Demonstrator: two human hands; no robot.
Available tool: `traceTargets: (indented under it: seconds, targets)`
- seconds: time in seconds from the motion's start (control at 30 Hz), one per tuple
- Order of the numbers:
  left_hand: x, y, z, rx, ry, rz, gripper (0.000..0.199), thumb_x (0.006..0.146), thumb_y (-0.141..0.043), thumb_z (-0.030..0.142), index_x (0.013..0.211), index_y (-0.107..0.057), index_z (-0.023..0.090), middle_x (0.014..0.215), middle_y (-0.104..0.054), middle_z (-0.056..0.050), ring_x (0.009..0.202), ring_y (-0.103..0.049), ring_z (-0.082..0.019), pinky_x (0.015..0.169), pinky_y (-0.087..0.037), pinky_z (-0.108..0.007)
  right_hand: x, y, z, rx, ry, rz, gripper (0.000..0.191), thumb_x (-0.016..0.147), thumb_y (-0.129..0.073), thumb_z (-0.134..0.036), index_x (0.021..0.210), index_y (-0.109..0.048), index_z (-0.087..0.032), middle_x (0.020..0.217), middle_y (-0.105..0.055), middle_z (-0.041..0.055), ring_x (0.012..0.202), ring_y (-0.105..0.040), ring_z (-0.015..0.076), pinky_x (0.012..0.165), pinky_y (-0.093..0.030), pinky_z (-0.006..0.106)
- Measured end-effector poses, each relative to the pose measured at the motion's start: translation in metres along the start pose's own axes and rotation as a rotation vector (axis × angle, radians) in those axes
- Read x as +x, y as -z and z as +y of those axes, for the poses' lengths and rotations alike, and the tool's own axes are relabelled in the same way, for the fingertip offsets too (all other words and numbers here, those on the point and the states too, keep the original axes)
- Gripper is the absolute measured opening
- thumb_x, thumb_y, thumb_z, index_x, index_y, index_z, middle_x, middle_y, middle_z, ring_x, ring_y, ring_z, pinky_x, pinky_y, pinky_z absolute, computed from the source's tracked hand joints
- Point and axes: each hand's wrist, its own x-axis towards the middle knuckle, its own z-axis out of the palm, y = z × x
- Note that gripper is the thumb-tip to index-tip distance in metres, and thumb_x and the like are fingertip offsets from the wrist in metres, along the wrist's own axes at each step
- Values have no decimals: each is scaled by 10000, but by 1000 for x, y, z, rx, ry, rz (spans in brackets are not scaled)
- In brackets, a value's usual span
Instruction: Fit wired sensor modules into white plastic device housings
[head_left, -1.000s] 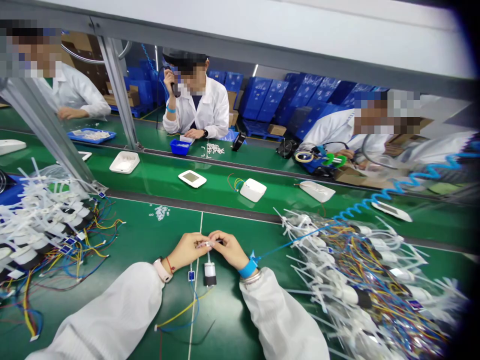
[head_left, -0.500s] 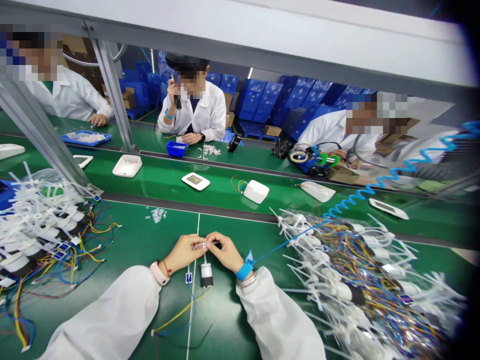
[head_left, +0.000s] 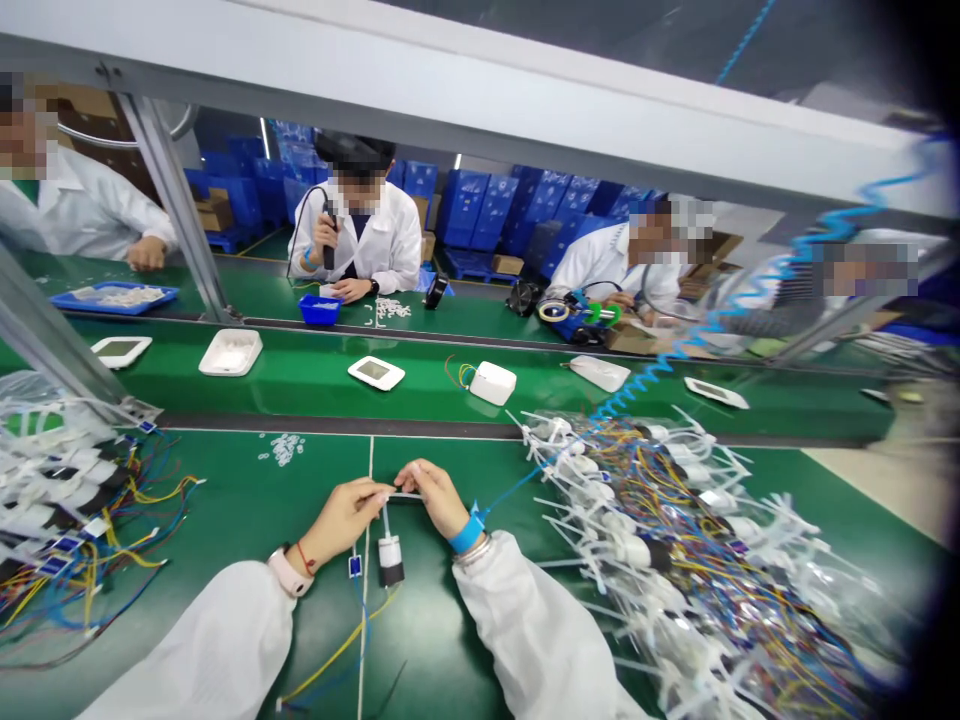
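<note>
My left hand (head_left: 351,515) is closed in a pinch at the upper end of a pale tube. From that tube hangs a small white and black cylinder (head_left: 390,561), near the white line on the green table. My right hand (head_left: 435,495), with a blue strap at the wrist, pinches a thin pale strip (head_left: 407,495) that spans the gap between both hands. A small blue tag (head_left: 355,567) and yellow and blue wires (head_left: 337,655) dangle below my left hand.
Bundles of wired cylinders lie left (head_left: 67,470) and right (head_left: 645,540). Small clear rings (head_left: 283,449) lie beyond my left hand. White housings (head_left: 376,373) sit on the green belt (head_left: 322,395). Several people in white coats sit opposite. A coiled blue cord (head_left: 705,325) crosses the right side.
My hands have drawn slightly apart, and the pale strip between them is now visible. The whole view has shifted, so the scene stands further left.
</note>
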Motion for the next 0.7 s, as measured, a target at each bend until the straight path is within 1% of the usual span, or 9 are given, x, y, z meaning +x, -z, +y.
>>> traceTargets:
  seconds: [0.17,0.27,0.37,0.47,0.57,0.7]
  targets:
    - [0,3,1,-15,31,7,389,803,-499,447,939,-681,131,729,-554,-50,583,-517,-121,537,-432,-220,2,-3,0,65,-42,4,451,747,-530,-601,685,-591,-158,681,-616,23,568,-489,98,610,-405,249]
    - [-1,5,-1,48,7,25,387,786,-513,467,899,-697,146,713,-586,-52,596,-539,-138,547,-454,-228,1,-6,-5,69,-62,17,481,704,-545,-639,677,-581,-160,660,-611,15,568,-497,100,616,-410,255]
    - [0,7,-4,118,-21,41,404,752,-529,509,857,-708,163,761,-634,-63,681,-586,-172,625,-497,-250,1,-9,-8,64,-82,30,540,648,-546,-691,654,-571,-152,625,-598,11,546,-492,95,595,-409,256]
    - [2,10,-12,159,12,68,432,669,-581,569,819,-714,186,840,-671,-58,757,-625,-203,678,-524,-253,4,-12,-5,90,-107,43,580,583,-564,-722,629,-560,-145,600,-577,0,526,-479,86,569,-396,248]
    - [5,14,-24,172,46,86,441,591,-621,604,784,-718,219,878,-688,-31,800,-646,-226,660,-543,-233,8,-11,1,166,-123,28,567,552,-604,-702,629,-564,-141,607,-568,-10,544,-477,79,585,-385,237]
    - [8,19,-40,193,25,68,358,605,-636,580,787,-716,283,880,-695,17,816,-653,-239,584,-557,-231,10,-11,4,192,-162,21,524,563,-628,-666,623,-573,-149,609,-566,-14,557,-474,84,593,-378,236]
